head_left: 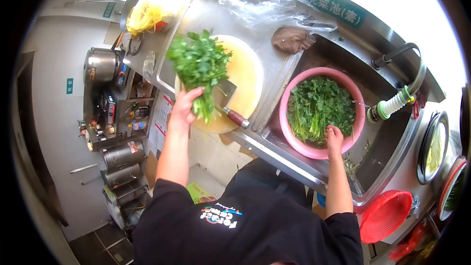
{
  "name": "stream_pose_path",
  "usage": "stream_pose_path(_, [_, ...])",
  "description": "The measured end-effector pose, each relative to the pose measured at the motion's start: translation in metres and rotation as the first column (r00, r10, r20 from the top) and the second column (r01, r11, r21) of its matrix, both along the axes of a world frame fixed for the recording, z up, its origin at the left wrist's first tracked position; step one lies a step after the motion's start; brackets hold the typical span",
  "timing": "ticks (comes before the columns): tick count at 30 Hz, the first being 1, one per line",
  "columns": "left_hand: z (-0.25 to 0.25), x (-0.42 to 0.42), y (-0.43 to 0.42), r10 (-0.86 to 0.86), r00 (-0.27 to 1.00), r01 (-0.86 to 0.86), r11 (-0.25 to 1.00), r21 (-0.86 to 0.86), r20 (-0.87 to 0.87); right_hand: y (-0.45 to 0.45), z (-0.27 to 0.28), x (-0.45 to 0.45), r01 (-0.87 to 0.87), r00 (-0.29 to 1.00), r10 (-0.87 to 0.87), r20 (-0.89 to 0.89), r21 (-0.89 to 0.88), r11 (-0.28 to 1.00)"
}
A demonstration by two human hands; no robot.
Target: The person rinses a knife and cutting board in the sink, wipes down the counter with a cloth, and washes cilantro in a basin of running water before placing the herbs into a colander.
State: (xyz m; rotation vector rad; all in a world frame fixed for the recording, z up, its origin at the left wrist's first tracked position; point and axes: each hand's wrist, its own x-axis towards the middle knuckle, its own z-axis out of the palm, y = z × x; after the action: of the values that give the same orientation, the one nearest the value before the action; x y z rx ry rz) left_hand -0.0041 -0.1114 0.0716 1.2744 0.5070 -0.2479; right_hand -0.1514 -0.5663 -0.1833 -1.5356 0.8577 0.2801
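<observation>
Above a round cutting board (248, 73), my left hand (184, 108) is closed around the stems of a leafy bunch of cilantro (198, 61). A cleaver (238, 117) with a dark red handle lies on the board, its blade partly behind the bunch. My right hand (334, 140) reaches over the near rim of a pink basin (359, 118), fingers curled together at the edge of the greens. Whatever those fingers grip is too small to make out. More cilantro (319, 105) fills the basin, which sits in the metal sink (385, 140).
Clear plastic bags (274, 7) and a brown cloth (292, 40) lie behind the sink. A faucet (392, 108) with a white ribbed hose hangs over its right side. A red colander (386, 216) and stacked plates (431, 147) stand at right. Shelves with a steel pot (100, 66) are left.
</observation>
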Motion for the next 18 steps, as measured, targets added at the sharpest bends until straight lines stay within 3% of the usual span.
stream_pose_path(1, [-0.018,0.010,0.013,-0.093,0.992,0.102,0.990,0.103,-0.089,-0.001,-0.004,-0.001,-0.009,1.000,0.009,-0.004,0.000,1.000])
stream_pose_path(2, [-0.038,0.011,0.021,-0.135,0.986,0.162,0.921,0.354,-0.100,-0.003,-0.009,0.000,-0.007,1.000,0.008,0.017,-0.043,0.999])
stream_pose_path(3, [-0.046,0.014,0.020,-0.176,0.977,0.215,0.786,0.580,-0.124,-0.005,-0.017,0.001,0.000,0.999,0.004,0.040,-0.086,0.996])
stream_pose_path(4, [-0.044,0.018,0.025,-0.190,0.956,0.291,0.507,0.811,-0.223,-0.008,-0.024,0.000,0.004,0.998,0.002,0.069,-0.097,0.995])
stream_pose_path(8, [-0.041,0.010,0.026,-0.178,0.963,0.260,0.391,0.883,-0.205,-0.011,-0.034,0.003,-0.004,0.995,0.027,0.100,-0.216,0.976])
stream_pose_path(10, [-0.075,0.001,0.039,-0.132,0.986,0.137,0.306,0.942,-0.100,0.000,-0.010,0.007,-0.061,0.992,0.119,0.037,-0.687,0.724])
stream_pose_path(11, [-0.090,-0.002,0.040,-0.121,0.991,0.085,0.270,0.959,-0.053,0.007,0.001,0.013,-0.059,0.997,0.079,-0.001,-0.671,0.739])
stream_pose_path(12, [-0.086,0.002,0.043,-0.276,0.949,0.271,0.485,0.831,-0.149,0.019,0.011,0.019,-0.032,0.999,0.051,0.008,-0.687,0.726])
stream_pose_path(13, [-0.053,0.001,0.016,-0.256,0.954,0.284,0.601,0.747,-0.156,0.028,0.006,0.022,-0.046,0.996,0.084,0.027,-0.654,0.755])
stream_pose_path(14, [-0.081,-0.002,0.038,-0.156,0.985,0.149,0.601,0.786,-0.068,0.041,0.008,0.028,-0.097,0.991,0.133,0.014,-0.603,0.792])
stream_pose_path(16, [-0.028,-0.005,-0.005,-0.125,0.991,0.022,0.494,0.869,0.045,0.071,0.033,0.043,-0.237,0.971,0.219,-0.099,-0.554,0.798])
stream_pose_path(17, [-0.045,-0.009,0.015,-0.165,0.983,-0.049,0.155,0.987,0.075,0.080,0.044,0.049,-0.290,0.957,0.253,-0.145,-0.542,0.788])
stream_pose_path(18, [-0.033,-0.012,-0.001,-0.198,0.961,-0.182,0.068,0.981,0.192,0.077,0.047,0.054,-0.362,0.932,0.286,-0.222,-0.543,0.758])
